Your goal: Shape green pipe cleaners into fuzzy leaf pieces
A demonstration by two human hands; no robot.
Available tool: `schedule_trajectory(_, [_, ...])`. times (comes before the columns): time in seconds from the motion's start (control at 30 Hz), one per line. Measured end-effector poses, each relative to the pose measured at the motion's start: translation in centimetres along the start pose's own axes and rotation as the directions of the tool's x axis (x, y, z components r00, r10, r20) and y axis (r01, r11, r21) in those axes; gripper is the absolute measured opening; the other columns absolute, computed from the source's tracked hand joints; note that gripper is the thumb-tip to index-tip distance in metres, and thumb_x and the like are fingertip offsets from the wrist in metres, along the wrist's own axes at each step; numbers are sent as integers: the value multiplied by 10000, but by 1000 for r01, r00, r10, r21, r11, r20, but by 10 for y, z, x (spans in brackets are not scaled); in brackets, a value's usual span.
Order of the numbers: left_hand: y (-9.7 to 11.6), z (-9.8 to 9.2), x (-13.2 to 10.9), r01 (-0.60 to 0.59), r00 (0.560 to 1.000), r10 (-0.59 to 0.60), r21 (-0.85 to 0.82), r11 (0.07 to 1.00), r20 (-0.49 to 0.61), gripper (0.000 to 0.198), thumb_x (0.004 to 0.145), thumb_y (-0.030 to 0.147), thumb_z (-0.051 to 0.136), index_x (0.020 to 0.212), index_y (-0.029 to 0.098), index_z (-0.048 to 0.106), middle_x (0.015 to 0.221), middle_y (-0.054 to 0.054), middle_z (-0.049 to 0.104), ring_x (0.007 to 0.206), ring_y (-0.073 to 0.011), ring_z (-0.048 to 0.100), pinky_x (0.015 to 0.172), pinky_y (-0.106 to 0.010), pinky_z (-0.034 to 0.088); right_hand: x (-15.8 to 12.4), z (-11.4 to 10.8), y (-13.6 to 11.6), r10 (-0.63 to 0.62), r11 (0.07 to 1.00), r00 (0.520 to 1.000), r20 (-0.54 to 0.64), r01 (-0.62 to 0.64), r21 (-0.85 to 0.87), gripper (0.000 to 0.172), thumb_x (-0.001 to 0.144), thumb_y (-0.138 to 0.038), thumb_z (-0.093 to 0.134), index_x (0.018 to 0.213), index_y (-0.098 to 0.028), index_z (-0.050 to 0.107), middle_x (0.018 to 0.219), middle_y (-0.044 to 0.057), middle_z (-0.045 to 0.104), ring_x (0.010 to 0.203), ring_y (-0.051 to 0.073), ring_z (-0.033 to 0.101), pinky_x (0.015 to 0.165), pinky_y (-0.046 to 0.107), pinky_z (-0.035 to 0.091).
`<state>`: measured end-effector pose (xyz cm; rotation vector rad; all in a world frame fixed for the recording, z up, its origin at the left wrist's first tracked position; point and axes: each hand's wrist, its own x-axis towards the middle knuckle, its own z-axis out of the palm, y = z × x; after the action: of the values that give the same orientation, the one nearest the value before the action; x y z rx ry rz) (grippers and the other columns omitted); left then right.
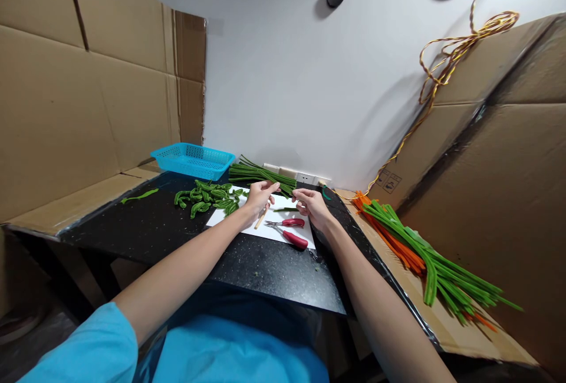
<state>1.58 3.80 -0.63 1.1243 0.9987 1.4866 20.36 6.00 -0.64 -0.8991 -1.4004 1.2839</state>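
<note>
My left hand (260,199) is raised over a white sheet (247,231), its thumb and fingers pinched together. Facing it, my right hand (312,205) also has its fingertips closed in a pinch. Whatever sits between the fingertips is too small to make out against the dark green chenille stems (260,173) behind. Below the hands, pliers (294,239) with red handles lie on the sheet, jaws pointing left. A thin wooden stick (260,218) and a short green stem piece (286,210) rest close by. Left of my left hand is a pile of bent green leaf shapes (203,197).
A blue plastic basket (190,162) stands at the back left of the black table (145,227). Orange stems (398,246) and bright green stems (435,259) lie on cardboard at the right. A power strip (305,178) runs along the wall. Cardboard panels (110,88) flank the table.
</note>
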Motion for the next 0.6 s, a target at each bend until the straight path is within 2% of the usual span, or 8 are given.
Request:
schedule_trajectory(0.23, [0, 0, 2, 33, 999, -33, -16, 999, -12, 169, 942, 271, 718, 868, 125, 679, 973, -86, 758, 419, -26, 503, 345, -182, 275, 0, -1, 0, 7, 1000, 1000, -10, -7, -15, 310, 636, -402, 911, 776, -172, 758, 724, 33, 706, 537, 96, 501, 408, 192, 360])
schedule_trajectory(0.43, [-2, 0, 3, 121, 993, -120, -42, 992, 16, 208, 958, 295, 694, 833, 132, 661, 981, -95, 754, 437, -35, 519, 353, -183, 267, 1, -3, 0, 22, 1000, 999, -33, -22, 16, 336, 640, -420, 905, 791, -166, 744, 702, 21, 689, 472, 75, 466, 377, 192, 288])
schedule_trajectory(0.6, [-2, -1, 2, 166, 985, -163, -60, 984, 52, 216, 929, 304, 723, 808, 140, 651, 949, -88, 744, 449, -40, 517, 363, -180, 267, 3, -4, -1, -11, 999, 997, -77, 14, 46, 389, 617, -468, 921, 768, -164, 730, 697, 6, 665, 453, 65, 461, 363, 194, 263])
